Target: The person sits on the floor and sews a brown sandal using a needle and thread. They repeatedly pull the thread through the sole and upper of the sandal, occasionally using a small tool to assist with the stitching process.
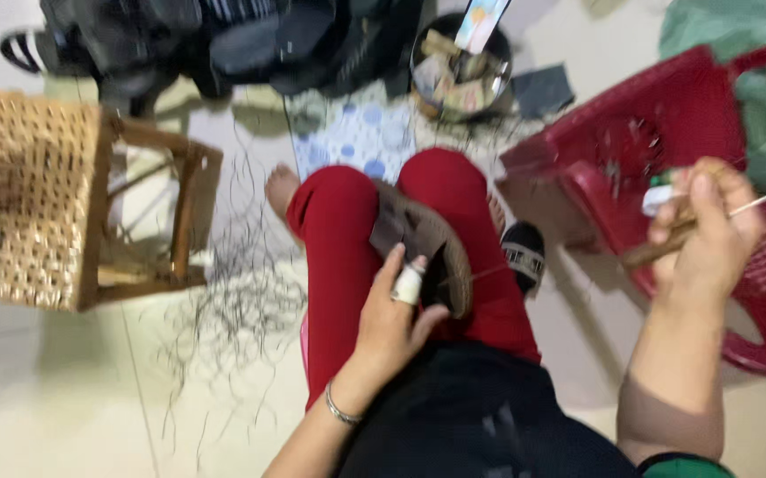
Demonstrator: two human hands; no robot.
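1. The left hand (389, 323), at the lower middle of the frame, is closing its fingers on a brown shoe sole (440, 257) lying across the red-trousered lap (338, 239); a white wrap is covering one finger, and the thumb is pressing near the sole's edge
2. The right hand (706, 226), raised at the right of the frame, is gripping a wooden-handled tool (657, 248) with fingers curled shut, and a thin thread (480, 273) is running from the sole toward it, though blur is hiding where the thread ends
3. Judging by the taut thread, the stitching is looking part done; how much of the rim is sewn cannot be told
4. Farther out, loose dark threads (232, 310) are littering the pale floor at centre left, a woven stool (46, 195) is standing at the upper left, a red plastic chair (666, 133) is sitting at the right, and a round tin of supplies (458, 66) is resting at the top centre
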